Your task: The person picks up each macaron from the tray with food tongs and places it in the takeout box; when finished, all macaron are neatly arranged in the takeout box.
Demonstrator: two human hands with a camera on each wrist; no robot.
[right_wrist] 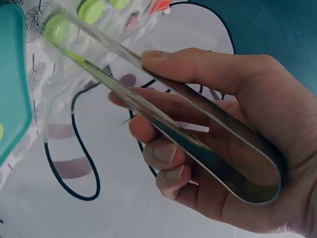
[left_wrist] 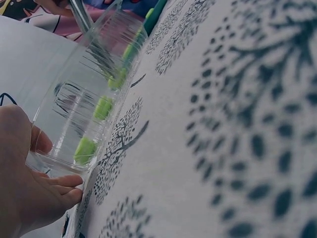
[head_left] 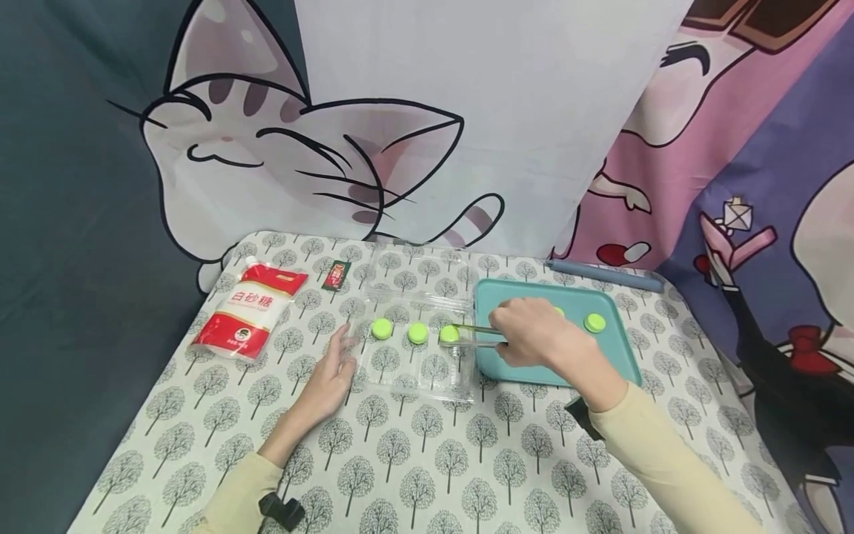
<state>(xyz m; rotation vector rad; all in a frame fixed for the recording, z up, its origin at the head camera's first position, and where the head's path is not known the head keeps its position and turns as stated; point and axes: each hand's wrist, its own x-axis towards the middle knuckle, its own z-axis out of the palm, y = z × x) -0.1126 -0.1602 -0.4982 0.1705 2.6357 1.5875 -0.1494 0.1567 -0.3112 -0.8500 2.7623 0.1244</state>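
Note:
My right hand grips metal tongs, whose tips are at the rightmost of three green round pieces in a clear plastic box. The other two, a middle piece and a left piece, sit in a row beside it. My left hand rests at the box's left edge with fingers relaxed, the fingertips near its wall in the left wrist view. Whether the tongs pinch the piece or only touch it, I cannot tell.
Right of the box lies a teal tray with a green piece and another partly behind my right hand. A red and white bag and a small green-red packet lie at left. A blue-grey rod lies behind the tray.

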